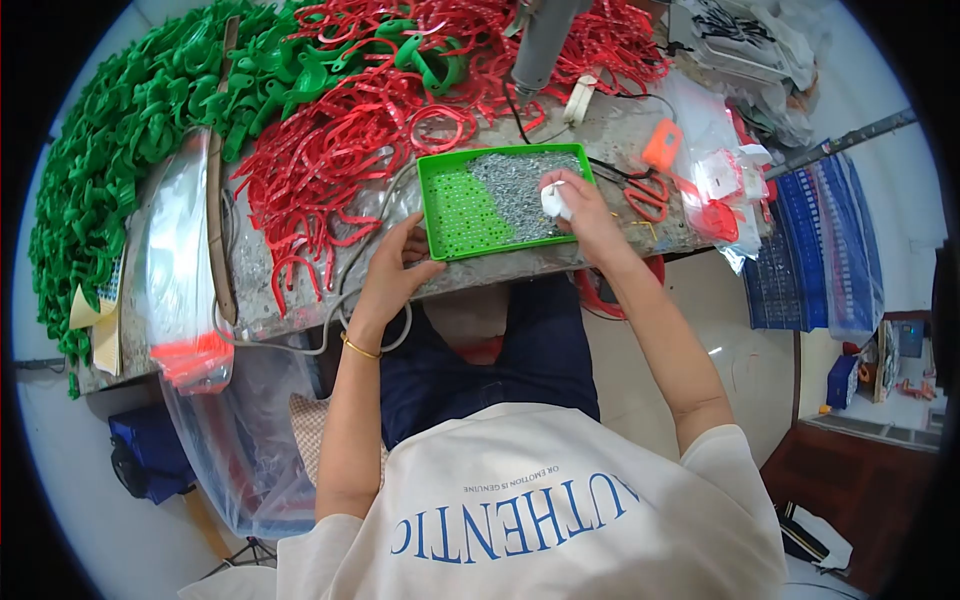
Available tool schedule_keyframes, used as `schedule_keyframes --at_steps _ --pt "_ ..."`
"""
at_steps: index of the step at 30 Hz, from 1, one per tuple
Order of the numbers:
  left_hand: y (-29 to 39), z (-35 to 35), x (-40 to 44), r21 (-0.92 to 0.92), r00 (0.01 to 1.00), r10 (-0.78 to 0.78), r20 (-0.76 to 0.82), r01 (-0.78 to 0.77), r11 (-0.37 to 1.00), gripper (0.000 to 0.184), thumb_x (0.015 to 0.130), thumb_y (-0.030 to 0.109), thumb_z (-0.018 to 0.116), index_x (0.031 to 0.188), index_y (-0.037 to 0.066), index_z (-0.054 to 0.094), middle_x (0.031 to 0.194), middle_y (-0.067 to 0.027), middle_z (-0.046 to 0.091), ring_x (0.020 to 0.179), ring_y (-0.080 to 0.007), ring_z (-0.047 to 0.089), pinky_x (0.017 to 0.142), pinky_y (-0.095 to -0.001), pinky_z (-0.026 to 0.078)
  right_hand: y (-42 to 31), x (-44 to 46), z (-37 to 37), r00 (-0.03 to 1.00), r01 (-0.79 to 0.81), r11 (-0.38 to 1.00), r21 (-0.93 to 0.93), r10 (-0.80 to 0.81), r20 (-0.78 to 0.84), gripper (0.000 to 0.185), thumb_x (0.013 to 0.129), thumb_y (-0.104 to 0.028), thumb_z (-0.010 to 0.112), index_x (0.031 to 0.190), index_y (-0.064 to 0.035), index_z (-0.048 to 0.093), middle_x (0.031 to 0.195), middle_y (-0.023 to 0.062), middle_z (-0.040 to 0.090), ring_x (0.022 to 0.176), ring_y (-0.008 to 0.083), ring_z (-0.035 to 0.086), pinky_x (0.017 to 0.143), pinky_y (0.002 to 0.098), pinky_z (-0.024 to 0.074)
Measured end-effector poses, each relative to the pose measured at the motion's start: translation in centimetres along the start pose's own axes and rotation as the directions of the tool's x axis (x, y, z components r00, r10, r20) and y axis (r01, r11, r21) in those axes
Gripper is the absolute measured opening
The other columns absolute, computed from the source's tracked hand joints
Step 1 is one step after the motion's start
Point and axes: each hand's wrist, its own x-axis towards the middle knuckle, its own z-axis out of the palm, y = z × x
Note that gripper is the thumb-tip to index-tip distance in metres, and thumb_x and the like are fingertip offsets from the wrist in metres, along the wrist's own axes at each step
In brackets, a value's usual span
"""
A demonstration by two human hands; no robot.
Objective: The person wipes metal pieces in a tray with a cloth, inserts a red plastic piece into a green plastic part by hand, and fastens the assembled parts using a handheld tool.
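Note:
A shallow green tray [441, 252] lies near the front edge of the worktable. Many small silvery metal pieces [510, 185] cover its middle and right part, while its left part shows a dotted green floor. My left hand [403, 262] is at the tray's left edge, thumb and fingers apart, with nothing visible between them. Over the right side of the tray, my right hand [585, 215] has its fingers closed round a small white object [556, 200], which is partly covered by the fingers.
Red curved strips [320, 160] and green plastic parts [140, 130] are heaped behind and left. Red-handled scissors [648, 197], an orange object [661, 145] and plastic bags [715, 170] lie right. A grey metal arm [545, 50] stands behind the tray. Clear plastic sheets [180, 250] lie left.

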Motion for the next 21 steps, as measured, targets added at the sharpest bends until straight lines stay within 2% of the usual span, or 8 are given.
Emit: schedule_keyframes --at_steps 3,5,7,11,13,16,19,21 --pt "0.1 0.1 0.0 -0.025 1.0 0.002 -0.001 -0.002 1.0 0.074 0.075 -0.004 0.075 0.14 -0.002 0.042 0.109 -0.0099 0.059 0.098 -0.0177 0.059 0.087 -0.0302 0.05 -0.8 0.9 -2.2 0.898 0.266 0.825 -0.498 -0.4 -0.183 0.024 0.097 -0.016 0.041 0.108 -0.0069 0.061 0.076 0.0019 0.054 0.074 0.0138 0.054 0.067 0.0296 0.0458" --pt "0.3 0.1 0.0 0.004 1.0 -0.014 -0.012 0.015 1.0 0.073 0.075 -0.004 0.075 0.14 -0.002 0.042 0.109 -0.0095 0.059 0.098 -0.0175 0.059 0.087 -0.0298 0.05 -2.0 2.4 -6.1 0.879 0.173 0.788 -0.591 -0.394 -0.268 0.022 0.095 -0.011 0.045 0.109 -0.0078 0.061 0.077 0.0065 0.057 0.079 0.0229 0.059 0.076 0.034 0.0481" --pt "0.3 0.0 0.0 -0.005 1.0 -0.02 0.0 0.02 1.0 0.074 0.075 -0.004 0.075 0.14 -0.002 0.042 0.109 -0.0093 0.059 0.098 -0.0174 0.059 0.087 -0.0298 0.049 0.3 6.0 -11.2 0.617 0.243 0.46 -0.854 -0.753 -0.229 0.02 0.092 -0.01 0.052 0.109 -0.0092 0.063 0.083 0.0128 0.063 0.08 0.0294 0.062 0.078 0.0377 0.0488" --pt "0.5 -0.1 0.0 0.02 1.0 -0.023 0.008 0.023 1.0 0.074 0.075 -0.005 0.075 0.141 -0.002 0.041 0.109 -0.009 0.059 0.099 -0.017 0.058 0.087 -0.0295 0.049 0.8 8.2 -13.1 0.621 0.243 0.298 -0.923 -0.779 -0.088 0.02 0.089 -0.012 0.053 0.106 -0.0107 0.063 0.094 0.0147 0.066 0.088 0.0364 0.063 0.081 0.0444 0.0492" --pt "0.4 0.0 0.1 0.001 1.0 -0.029 0.007 0.029 1.0 0.074 0.075 -0.005 0.075 0.141 -0.001 0.041 0.109 -0.009 0.059 0.099 -0.017 0.058 0.088 -0.0296 0.049 -1.5 7.0 -10.3 0.813 -0.042 0.499 -0.865 -0.486 -0.32 0.022 0.087 -0.018 0.058 0.108 -0.0132 0.065 0.096 0.0133 0.064 0.092 0.0378 0.062 0.081 0.045 0.0492" --pt "0.7 0.0 0.0 -0.002 1.0 -0.031 -0.001 0.031 1.0 0.074 0.074 -0.005 0.075 0.141 -0.001 0.041 0.11 -0.0094 0.058 0.099 -0.0171 0.059 0.087 -0.0294 0.049 -0.6 8.7 -10.7 0.892 -0.1 0.479 -0.872 -0.345 -0.292 0.027 0.086 -0.026 0.063 0.111 -0.0141 0.068 0.098 0.015 0.065 0.097 0.0346 0.063 0.083 0.0415 0.0493" --pt "0.7 0.2 0.1 0.001 1.0 -0.025 0.003 0.025 1.0 0.075 0.074 -0.006 0.075 0.141 -0.002 0.041 0.111 -0.0103 0.058 0.098 -0.0177 0.06 0.085 -0.0293 0.051 1.0 9.5 -11.6 0.868 -0.039 0.183 -0.982 -0.48 -0.124 0.024 0.085 -0.029 0.065 0.103 -0.0127 0.071 0.101 0.0154 0.066 0.097 0.0348 0.063 0.082 0.0421 0.0492" --pt "0.6 -0.1 0.0 -0.012 0.999 -0.033 -0.028 0.032 0.999 0.076 0.074 -0.006 0.075 0.141 -0.002 0.041 0.112 -0.0109 0.057 0.097 -0.0181 0.06 0.084 -0.0293 0.051 -0.6 9.1 -11.5 0.837 0.034 0.212 -0.977 -0.539 -0.088 0.026 0.085 -0.033 0.066 0.099 -0.0117 0.072 0.102 0.0147 0.066 0.095 0.0329 0.063 0.083 0.0413 0.0493"
